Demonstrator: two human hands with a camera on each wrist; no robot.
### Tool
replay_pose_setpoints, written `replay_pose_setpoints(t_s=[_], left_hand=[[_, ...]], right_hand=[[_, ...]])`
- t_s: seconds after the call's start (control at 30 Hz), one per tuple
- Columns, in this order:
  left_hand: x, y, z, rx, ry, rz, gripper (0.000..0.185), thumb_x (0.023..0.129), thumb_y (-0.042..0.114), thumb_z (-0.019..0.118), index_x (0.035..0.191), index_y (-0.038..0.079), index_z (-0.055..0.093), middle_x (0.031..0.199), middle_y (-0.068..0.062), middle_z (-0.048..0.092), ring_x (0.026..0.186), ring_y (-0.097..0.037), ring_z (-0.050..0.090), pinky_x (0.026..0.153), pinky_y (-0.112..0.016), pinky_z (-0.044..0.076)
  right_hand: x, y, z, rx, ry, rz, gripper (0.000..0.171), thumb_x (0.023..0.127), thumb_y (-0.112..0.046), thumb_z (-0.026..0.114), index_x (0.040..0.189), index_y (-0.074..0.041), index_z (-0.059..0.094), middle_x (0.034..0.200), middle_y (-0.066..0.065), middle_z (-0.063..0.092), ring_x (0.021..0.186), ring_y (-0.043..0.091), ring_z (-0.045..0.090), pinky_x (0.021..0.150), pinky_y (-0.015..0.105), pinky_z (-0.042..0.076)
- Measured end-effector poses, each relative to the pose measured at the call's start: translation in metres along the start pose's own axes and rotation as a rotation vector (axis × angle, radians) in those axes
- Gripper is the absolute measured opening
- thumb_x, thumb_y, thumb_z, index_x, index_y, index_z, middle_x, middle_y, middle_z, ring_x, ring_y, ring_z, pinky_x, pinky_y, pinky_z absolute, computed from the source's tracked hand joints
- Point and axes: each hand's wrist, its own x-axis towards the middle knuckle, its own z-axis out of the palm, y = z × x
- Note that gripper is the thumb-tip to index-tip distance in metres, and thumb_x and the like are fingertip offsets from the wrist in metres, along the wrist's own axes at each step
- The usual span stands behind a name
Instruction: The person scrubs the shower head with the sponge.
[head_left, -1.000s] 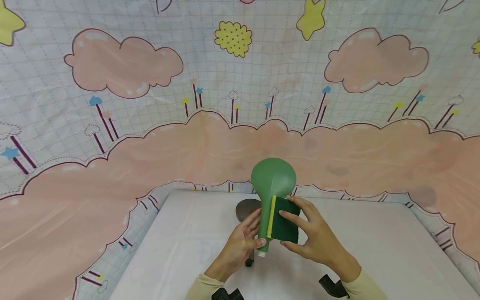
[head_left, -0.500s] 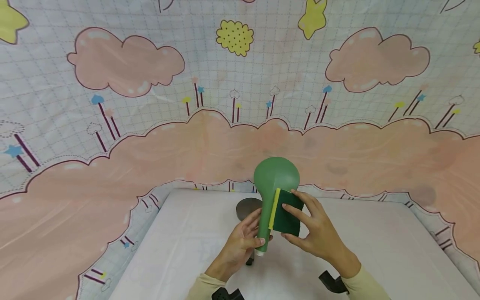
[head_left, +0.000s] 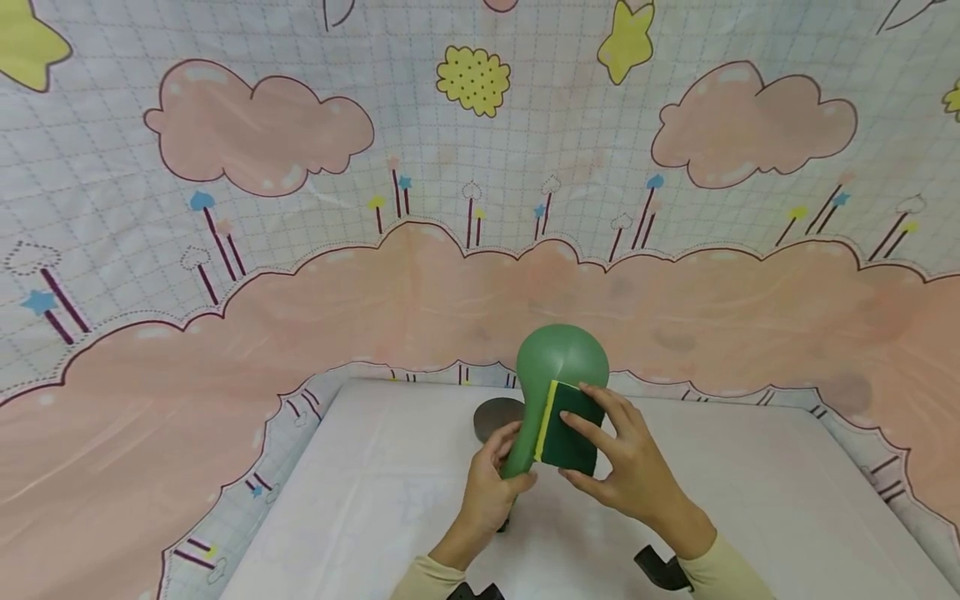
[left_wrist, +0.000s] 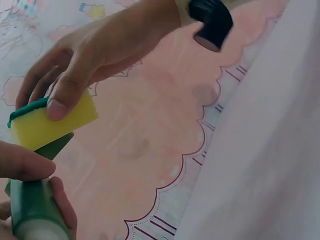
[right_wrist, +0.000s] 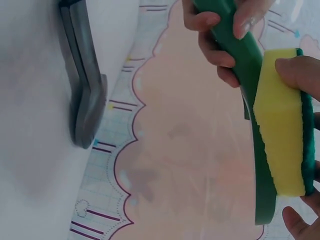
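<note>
A green hand shower [head_left: 562, 354] with a round head and slim handle is held tilted above the table. My left hand [head_left: 486, 498] grips the handle near its lower end; in the left wrist view the pale end of the handle [left_wrist: 37, 200] pokes out past the fingers. My right hand [head_left: 641, 462] pinches a sponge [head_left: 572, 429], yellow with a dark green scouring side. The yellow face lies against the shower where handle meets head, as the right wrist view shows the sponge [right_wrist: 280, 125] touching it. Sponge and fingers hide part of the head.
A dark grey object of similar shape [head_left: 497, 419], round head and handle, lies on the white table [head_left: 360, 467] behind my left hand. A patterned cloth [head_left: 420, 308] with pink clouds hangs behind the table and borders its sides.
The sponge first slid up along the shower, then dropped slightly. The shower's head has shifted a little right, and my left hand has turned, its fingers now closer round the handle.
</note>
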Motion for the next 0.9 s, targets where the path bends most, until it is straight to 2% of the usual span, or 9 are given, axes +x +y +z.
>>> replay_pose_setpoints(t_s=[0.13, 0.37, 0.63, 0.8, 0.9], left_hand=[[-0.001, -0.003, 0.003, 0.042, 0.064, 0.058, 0.06, 0.083, 0.001, 0.072, 0.137, 0.007, 0.05, 0.125, -0.013, 0.066, 0.101, -0.017, 0.062, 0.085, -0.027, 0.049], [-0.001, -0.008, 0.002, 0.198, 0.193, 0.146, 0.048, 0.079, 0.005, 0.077, 0.123, 0.012, 0.059, 0.109, -0.006, 0.072, 0.096, -0.017, 0.066, 0.079, -0.027, 0.051], [0.0, -0.011, 0.002, 0.219, 0.22, 0.178, 0.043, 0.08, 0.017, 0.081, 0.118, 0.014, 0.061, 0.104, -0.004, 0.072, 0.092, -0.015, 0.067, 0.075, -0.025, 0.051], [0.001, -0.014, -0.002, 0.27, 0.219, 0.202, 0.047, 0.082, 0.022, 0.08, 0.124, 0.017, 0.06, 0.099, -0.003, 0.072, 0.084, -0.012, 0.066, 0.071, -0.025, 0.05], [0.001, -0.013, -0.004, 0.293, 0.216, 0.198, 0.05, 0.083, 0.027, 0.079, 0.127, 0.016, 0.06, 0.101, -0.004, 0.072, 0.084, -0.012, 0.064, 0.07, -0.025, 0.05]], right_hand=[[-0.001, 0.003, 0.0, -0.016, 0.01, 0.007, 0.064, 0.086, -0.067, 0.055, 0.13, -0.021, 0.063, 0.145, 0.019, 0.045, 0.129, 0.038, 0.043, 0.094, 0.063, 0.044], [0.0, 0.007, -0.003, -0.033, 0.02, 0.018, 0.065, 0.086, -0.068, 0.053, 0.13, -0.021, 0.062, 0.144, 0.021, 0.046, 0.128, 0.04, 0.044, 0.094, 0.063, 0.044], [-0.005, 0.007, 0.0, -0.039, 0.048, 0.041, 0.066, 0.087, -0.069, 0.051, 0.13, -0.021, 0.062, 0.144, 0.021, 0.045, 0.128, 0.042, 0.044, 0.094, 0.065, 0.044], [-0.007, 0.007, 0.002, -0.039, 0.058, 0.029, 0.065, 0.087, -0.068, 0.051, 0.131, -0.021, 0.062, 0.144, 0.021, 0.045, 0.128, 0.041, 0.044, 0.095, 0.064, 0.044], [-0.006, 0.009, 0.0, -0.044, 0.056, 0.03, 0.065, 0.087, -0.068, 0.051, 0.13, -0.02, 0.062, 0.144, 0.021, 0.045, 0.128, 0.041, 0.044, 0.094, 0.064, 0.044]])
